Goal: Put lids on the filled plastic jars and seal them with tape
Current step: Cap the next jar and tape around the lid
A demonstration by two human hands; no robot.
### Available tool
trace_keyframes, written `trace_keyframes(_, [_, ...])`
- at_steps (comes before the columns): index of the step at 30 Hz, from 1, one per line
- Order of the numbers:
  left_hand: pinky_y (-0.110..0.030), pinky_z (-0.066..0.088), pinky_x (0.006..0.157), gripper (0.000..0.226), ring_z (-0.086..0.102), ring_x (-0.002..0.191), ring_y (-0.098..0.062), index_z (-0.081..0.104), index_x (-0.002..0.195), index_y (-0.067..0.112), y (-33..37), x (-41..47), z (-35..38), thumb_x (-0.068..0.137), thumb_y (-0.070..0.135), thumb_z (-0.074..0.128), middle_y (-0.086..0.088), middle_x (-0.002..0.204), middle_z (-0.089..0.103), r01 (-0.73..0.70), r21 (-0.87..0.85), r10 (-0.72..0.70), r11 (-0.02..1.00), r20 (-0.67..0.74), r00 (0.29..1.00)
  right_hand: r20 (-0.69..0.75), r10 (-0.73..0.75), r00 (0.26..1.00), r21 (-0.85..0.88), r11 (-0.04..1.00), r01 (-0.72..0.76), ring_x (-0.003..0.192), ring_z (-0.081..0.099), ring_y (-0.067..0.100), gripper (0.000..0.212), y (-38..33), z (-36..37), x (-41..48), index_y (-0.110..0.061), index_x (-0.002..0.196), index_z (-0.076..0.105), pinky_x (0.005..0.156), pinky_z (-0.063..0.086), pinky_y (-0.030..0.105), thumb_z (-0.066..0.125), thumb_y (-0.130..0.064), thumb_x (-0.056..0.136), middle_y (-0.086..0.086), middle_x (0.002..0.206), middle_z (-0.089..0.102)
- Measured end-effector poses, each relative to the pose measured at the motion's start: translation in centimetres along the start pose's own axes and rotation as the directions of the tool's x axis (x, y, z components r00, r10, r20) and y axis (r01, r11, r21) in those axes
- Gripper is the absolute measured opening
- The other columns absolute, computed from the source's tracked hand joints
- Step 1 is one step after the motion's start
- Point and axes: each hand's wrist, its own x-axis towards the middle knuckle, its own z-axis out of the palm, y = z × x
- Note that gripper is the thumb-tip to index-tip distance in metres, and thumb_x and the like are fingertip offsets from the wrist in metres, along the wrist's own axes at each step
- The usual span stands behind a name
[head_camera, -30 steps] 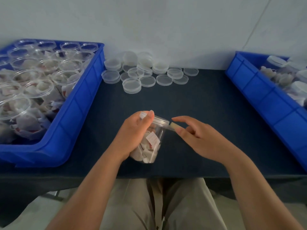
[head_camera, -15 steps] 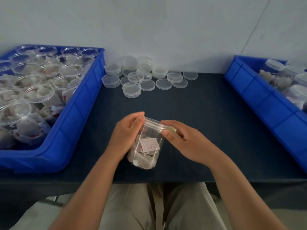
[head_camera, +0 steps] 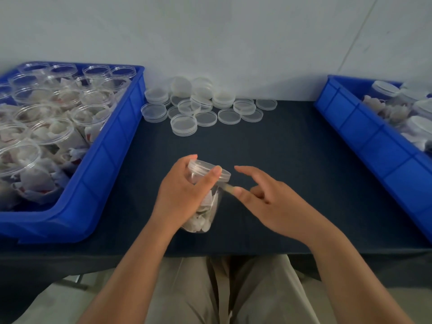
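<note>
At the left side a blue bin (head_camera: 112,160) stands on the dark tabletop (head_camera: 280,148), and it is full of open jars (head_camera: 53,132) that hold white paper packets and have no lids on them. Just beside its far right corner, along the wall, many loose lids (head_camera: 184,123) lie on the tabletop, some in small stacks and some single. Nearer to the person, at the middle of the tabletop, the left hand (head_camera: 184,195) grips one filled jar (head_camera: 205,213): the fingers are curled around the upper part of the jar from its left side, and the thumb lies on the edge of the clear lid (head_camera: 203,168), which already sits on the jar. The jar is tilted, with its top leaning away from the person and its bottom low near the front edge of the tabletop. A short tape strip (head_camera: 228,188) goes from under the lid rim to the right, and its free end touches the thumb tip of the right hand (head_camera: 275,204). This hand is just beside the jar; its index finger is stretched out above the strip and the other fingers are bent, but I cannot tell if it pinches the strip or the strip only sticks on the thumb, because this part is blurred. At the far right a second blue bin (head_camera: 374,146) holds closed jars (head_camera: 385,88).
</note>
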Motion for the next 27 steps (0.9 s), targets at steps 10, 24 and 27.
trace_keyframes(10, [-0.03, 0.056, 0.092, 0.079, 0.069, 0.105, 0.006, 0.058, 0.139, 0.039, -1.2, 1.9, -1.3, 0.075, 0.086, 0.051, 0.032, 0.114, 0.069, 0.014, -0.159, 0.025, 0.987, 0.24, 0.971, -0.025, 0.019, 1.0, -0.028, 0.999, -0.02, 0.081, 0.064, -0.002, 0.061, 1.7, -0.9, 1.5, -0.062, 0.142, 0.041, 0.071, 0.05, 0.023, 0.036, -0.085, 0.086, -0.013, 0.083, 0.068])
trace_keyframes(24, [-0.02, 0.053, 0.09, 0.074, 0.064, 0.112, 0.005, 0.053, 0.142, 0.045, -0.6, -0.6, -0.7, 0.087, 0.091, 0.033, 0.026, 0.122, 0.067, -0.135, -0.008, 0.136, 0.991, 0.023, 0.991, -0.175, -0.057, 0.983, -0.1, 0.994, 0.04, 0.094, 0.063, -0.003, 0.064, -1.1, 1.8, 1.2, -0.043, 0.149, 0.05, 0.078, 0.052, 0.021, 0.026, -0.075, 0.098, -0.022, 0.111, 0.07])
trace_keyframes(27, [-0.023, 0.048, 0.087, 0.108, 0.058, 0.11, 0.004, 0.036, 0.147, 0.047, 0.0, -1.6, 0.2, 0.059, 0.109, 0.041, 0.028, 0.123, 0.055, -0.069, 0.12, 0.068, 0.99, 0.017, 0.998, -0.224, -0.1, 0.969, -0.172, 0.983, 0.062, 0.092, 0.061, 0.0, 0.06, -1.6, 3.0, 1.0, -0.041, 0.149, 0.051, 0.074, 0.049, 0.02, 0.025, -0.067, 0.102, -0.017, 0.116, 0.071])
